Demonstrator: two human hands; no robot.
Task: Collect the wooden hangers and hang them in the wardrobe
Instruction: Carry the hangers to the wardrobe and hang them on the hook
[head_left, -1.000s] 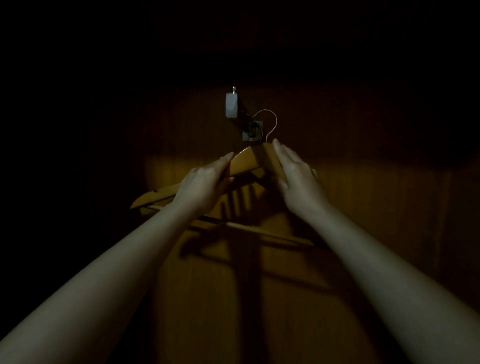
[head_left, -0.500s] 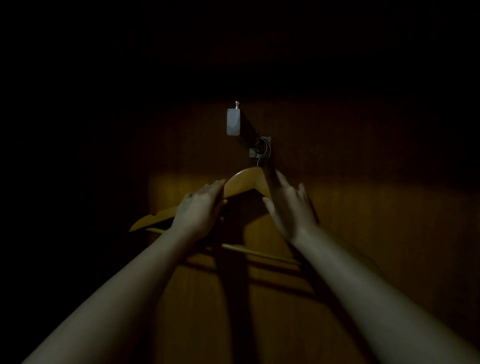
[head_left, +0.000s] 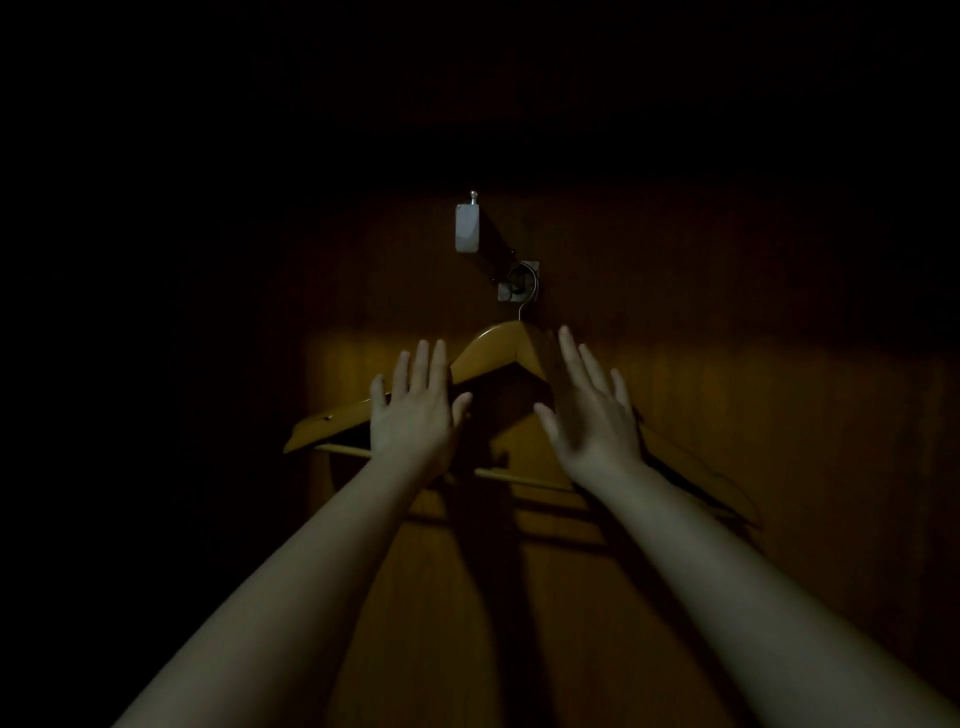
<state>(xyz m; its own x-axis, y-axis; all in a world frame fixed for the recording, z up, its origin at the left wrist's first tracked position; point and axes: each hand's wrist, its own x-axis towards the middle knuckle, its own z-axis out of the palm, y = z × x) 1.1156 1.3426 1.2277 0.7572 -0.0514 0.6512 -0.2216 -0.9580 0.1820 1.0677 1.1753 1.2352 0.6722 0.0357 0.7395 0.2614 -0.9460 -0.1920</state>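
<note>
Just beyond both sets of straightened fingers, the wooden hanger hangs by its wire hook from the wardrobe rail. Left hand and right hand are released and hold nothing. The hanger is probably light, rigid and smooth; grasp its shoulders beside the hook. Half a second earlier, both hands rested on those shoulders.

- Left forearm and right forearm, both bare, reach forward and up, drawing closer together toward the hands
- Left grip shows its back to the camera, its fingers straight and pointing up, thumb out to the right
- Right grip is level with it and apart from it, fingers straight and slightly fanned, thumb out to the left
- Both wrists run straight on from the forearms
</note>
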